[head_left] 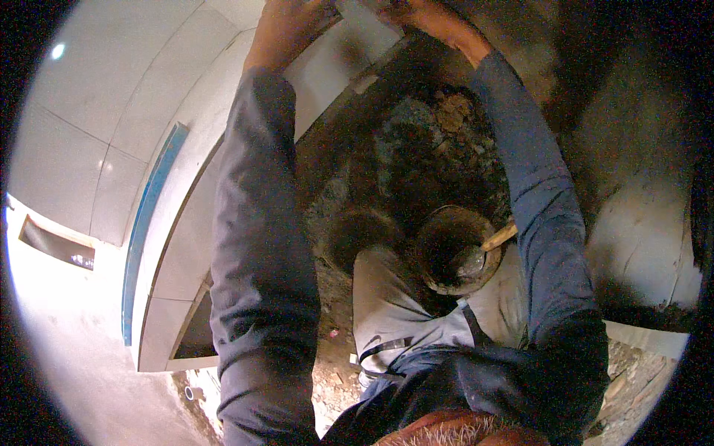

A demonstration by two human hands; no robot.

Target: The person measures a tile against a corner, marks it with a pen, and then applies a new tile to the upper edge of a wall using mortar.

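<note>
Both arms, in dark sleeves, reach up to the top edge of the head view. My left hand (288,30) lies beside a pale tile surface (327,70); the frame cuts off part of its fingers, and their grip is unclear. My right hand (431,21) is across from it, its shadowed fingers curled at the far end of the pale surface; what they hold is hidden. Far below the hands, by my legs, stands a round bucket (433,278). A tool with a wooden handle (500,237) leans in it, its metal end inside.
A dark round shape (361,232) is left of the bucket. Rubble (461,119) covers the dark ground ahead. Large pale tiles (89,111) line the left side, with a long blue bar (152,223) along their edge. A pale slab (639,245) is at the right.
</note>
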